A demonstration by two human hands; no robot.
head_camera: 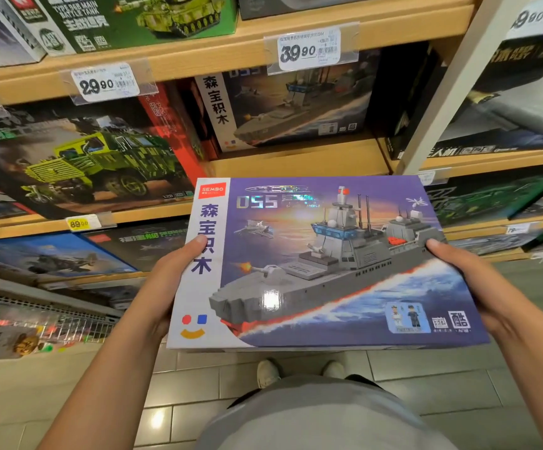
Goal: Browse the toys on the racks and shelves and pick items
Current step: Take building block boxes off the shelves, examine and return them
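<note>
I hold a large flat toy box (325,264) in front of me, face up, showing a grey brick-built warship on a purple sky and a white side strip. My left hand (166,284) grips its left edge, thumb on the white strip. My right hand (478,287) grips its right edge, thumb on top near the ship's stern. An identical warship box (283,108) stands on the wooden shelf (296,164) just behind it, with a gap beside it.
Wooden shelves carry more building-set boxes: a green truck box (81,160), a green tank box (140,21), dark boxes at right (504,102). Price tags (309,48) hang on shelf edges. A white upright post (452,86) divides the racks. A wire basket (46,323) sits low left. Tiled floor below.
</note>
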